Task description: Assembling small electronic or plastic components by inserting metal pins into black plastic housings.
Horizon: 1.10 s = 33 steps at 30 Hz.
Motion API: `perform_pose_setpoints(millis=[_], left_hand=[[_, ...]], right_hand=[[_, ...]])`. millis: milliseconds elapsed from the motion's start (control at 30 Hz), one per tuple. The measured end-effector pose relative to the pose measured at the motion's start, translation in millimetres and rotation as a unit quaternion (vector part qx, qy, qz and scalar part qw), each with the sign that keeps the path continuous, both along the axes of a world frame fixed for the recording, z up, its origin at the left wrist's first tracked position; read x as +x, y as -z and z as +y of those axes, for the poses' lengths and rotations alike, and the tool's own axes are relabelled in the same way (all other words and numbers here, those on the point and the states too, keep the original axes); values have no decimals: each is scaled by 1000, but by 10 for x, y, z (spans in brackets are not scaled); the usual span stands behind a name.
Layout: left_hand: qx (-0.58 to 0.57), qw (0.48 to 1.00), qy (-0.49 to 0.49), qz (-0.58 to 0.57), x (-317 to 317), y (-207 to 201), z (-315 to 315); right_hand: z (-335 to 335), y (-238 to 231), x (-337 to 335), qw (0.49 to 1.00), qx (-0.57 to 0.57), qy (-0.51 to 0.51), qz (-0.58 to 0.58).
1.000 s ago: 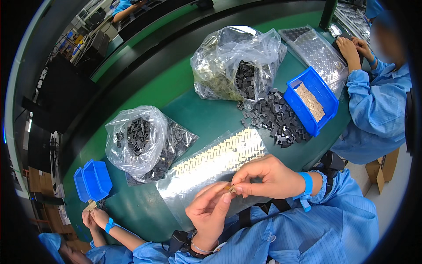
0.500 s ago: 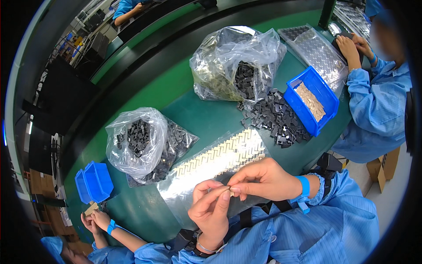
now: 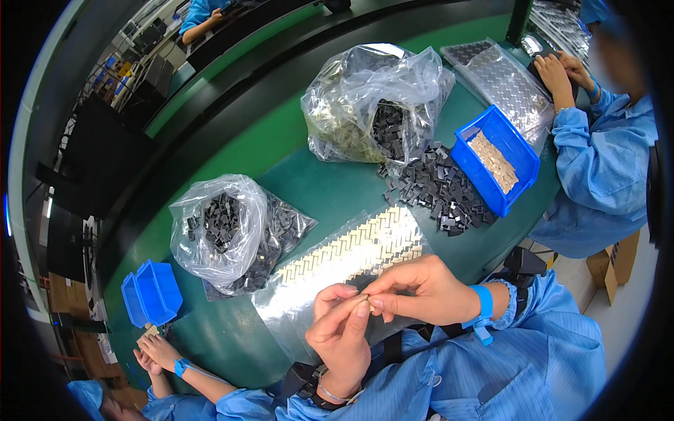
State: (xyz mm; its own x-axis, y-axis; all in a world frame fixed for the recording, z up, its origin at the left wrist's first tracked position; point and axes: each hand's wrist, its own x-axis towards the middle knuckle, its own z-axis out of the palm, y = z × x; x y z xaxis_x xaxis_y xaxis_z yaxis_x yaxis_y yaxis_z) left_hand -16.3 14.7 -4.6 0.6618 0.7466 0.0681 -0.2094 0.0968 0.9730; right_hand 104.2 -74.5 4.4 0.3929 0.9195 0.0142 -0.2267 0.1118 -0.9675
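Just beyond my body, my left hand (image 3: 342, 335) and my right hand (image 3: 430, 289) meet fingertip to fingertip. Both are closed in a pinch on a small beige piece (image 3: 371, 307), mostly covered by the fingers; its exact kind is too small to tell. Beneath and beyond them a clear plastic sheet (image 3: 277, 317) lies on the green table, with small beige pieces (image 3: 344, 247) set out in slanting rows. Farther right, a blue bin (image 3: 523, 184) contains many loose beige pieces (image 3: 493, 161). Beside it spreads a heap of small black parts (image 3: 449, 193).
A clear bag (image 3: 242, 263) of black parts stands at left, a larger one (image 3: 344, 119) at the back. Another blue bin (image 3: 153, 291) sits far left. Co-workers' hands (image 3: 156, 351) work at lower left and others (image 3: 558, 74) at upper right, near stacked clear sheets (image 3: 498, 88).
My hands stay pinched together on the small piece, with hardly any shift. At lower left, the co-worker's hands have moved slightly over the beige item they handle.
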Motion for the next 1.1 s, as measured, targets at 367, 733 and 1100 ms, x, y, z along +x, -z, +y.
perform_pose_setpoints(millis=[367, 733, 1100], left_hand=[[-122, 990, 50, -53, 61, -136, 87], [531, 845, 39, 46, 89, -480, 372], [797, 597, 90, -26, 151, -451, 259]], right_hand=[[-133, -152, 242, 993, -25, 93, -72], [-986, -230, 1439, 619, -194, 364, -668], [-654, -292, 772, 938, -13, 103, -331]])
